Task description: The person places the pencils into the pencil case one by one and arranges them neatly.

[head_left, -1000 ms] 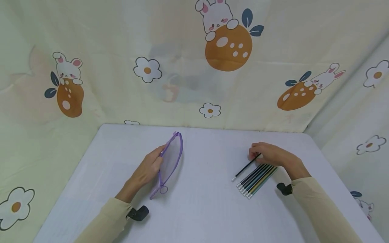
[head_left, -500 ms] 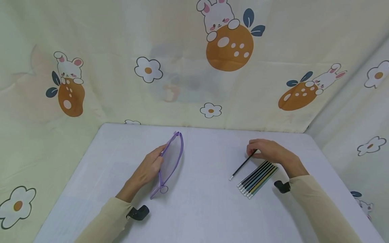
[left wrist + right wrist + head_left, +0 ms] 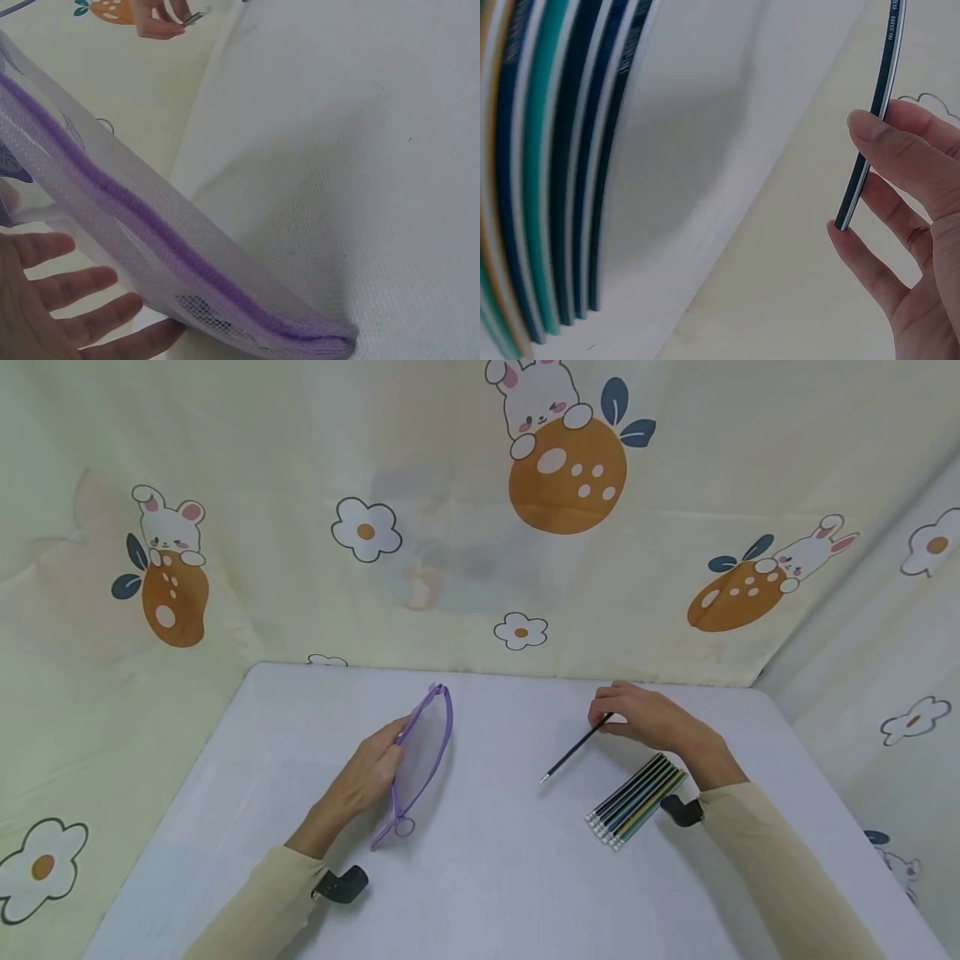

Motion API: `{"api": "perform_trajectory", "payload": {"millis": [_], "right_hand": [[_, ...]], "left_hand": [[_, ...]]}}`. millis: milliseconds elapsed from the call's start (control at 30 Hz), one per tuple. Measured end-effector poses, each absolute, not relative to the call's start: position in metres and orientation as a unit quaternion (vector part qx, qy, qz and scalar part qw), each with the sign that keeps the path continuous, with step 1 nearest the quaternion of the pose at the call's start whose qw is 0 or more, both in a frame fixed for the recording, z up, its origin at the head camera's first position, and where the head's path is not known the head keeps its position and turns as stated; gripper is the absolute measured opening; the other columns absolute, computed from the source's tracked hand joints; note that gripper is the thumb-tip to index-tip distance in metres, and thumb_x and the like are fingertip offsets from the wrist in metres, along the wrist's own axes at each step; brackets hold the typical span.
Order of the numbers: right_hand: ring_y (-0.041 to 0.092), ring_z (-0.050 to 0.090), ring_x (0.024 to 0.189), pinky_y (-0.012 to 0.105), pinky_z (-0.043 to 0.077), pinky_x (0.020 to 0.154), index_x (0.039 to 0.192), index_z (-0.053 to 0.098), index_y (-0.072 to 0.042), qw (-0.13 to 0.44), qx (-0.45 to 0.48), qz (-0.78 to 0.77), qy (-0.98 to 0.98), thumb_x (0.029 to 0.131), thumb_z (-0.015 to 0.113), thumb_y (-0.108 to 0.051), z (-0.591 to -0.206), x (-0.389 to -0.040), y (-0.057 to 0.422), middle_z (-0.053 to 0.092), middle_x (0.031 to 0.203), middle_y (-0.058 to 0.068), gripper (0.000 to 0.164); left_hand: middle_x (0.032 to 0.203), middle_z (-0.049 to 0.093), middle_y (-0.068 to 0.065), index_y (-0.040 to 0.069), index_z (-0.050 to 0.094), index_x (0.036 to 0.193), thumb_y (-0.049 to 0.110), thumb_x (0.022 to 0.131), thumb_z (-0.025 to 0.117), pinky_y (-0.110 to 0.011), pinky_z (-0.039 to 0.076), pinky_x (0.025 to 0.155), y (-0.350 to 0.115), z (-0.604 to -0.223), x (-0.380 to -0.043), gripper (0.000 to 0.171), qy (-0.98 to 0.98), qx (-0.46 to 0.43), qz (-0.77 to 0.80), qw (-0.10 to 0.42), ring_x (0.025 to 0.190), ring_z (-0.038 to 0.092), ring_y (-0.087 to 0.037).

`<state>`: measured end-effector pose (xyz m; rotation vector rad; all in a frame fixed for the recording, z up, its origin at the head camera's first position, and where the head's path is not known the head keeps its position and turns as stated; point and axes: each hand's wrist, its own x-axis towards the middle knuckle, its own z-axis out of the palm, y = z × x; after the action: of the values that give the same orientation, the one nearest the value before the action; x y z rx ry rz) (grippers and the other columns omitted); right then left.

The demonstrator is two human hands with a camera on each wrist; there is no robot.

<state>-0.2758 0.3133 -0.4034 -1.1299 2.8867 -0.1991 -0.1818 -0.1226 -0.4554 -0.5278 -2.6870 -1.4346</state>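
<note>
My left hand holds a mesh zip pouch by its left side, on the left half of the table. The pouch stands on edge with its purple-trimmed mouth apart and a small ring near its near end. In the left wrist view the see-through mesh with its purple zip crosses in front of spread fingers. My right hand pinches a dark pencil near one end, its white-tipped end pointing down and left. Below that hand several pencils lie side by side, mostly dark, with green and yellow ones among them.
The white table has its far edge against a hanging cloth printed with rabbits and flowers. Another cloth hangs along the right side. A black wrist camera sits under the left sleeve, another close to the pencil row.
My right hand has moved left and away from me with the pencil, widening its distance from the row. The left hand and pouch have stayed in place.
</note>
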Motion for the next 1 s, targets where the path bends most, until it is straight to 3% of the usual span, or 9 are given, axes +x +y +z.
{"api": "perform_trajectory", "payload": {"millis": [1000], "right_hand": [[0.009, 0.055, 0.101, 0.032, 0.052, 0.087, 0.099, 0.074, -0.024, -0.033, -0.471, -0.121, 0.873, 0.087, 0.08, -0.013, -0.361, -0.289, 0.208, 0.063, 0.101, -0.013, 0.018]], "left_hand": [[0.154, 0.045, -0.023, -0.003, 0.04, 0.153, 0.011, 0.099, 0.034, -0.054, 0.032, 0.116, -0.121, -0.452, -0.181, 0.056, -0.867, -0.17, -0.467, 0.016, 0.142, 0.041, -0.041]]}}
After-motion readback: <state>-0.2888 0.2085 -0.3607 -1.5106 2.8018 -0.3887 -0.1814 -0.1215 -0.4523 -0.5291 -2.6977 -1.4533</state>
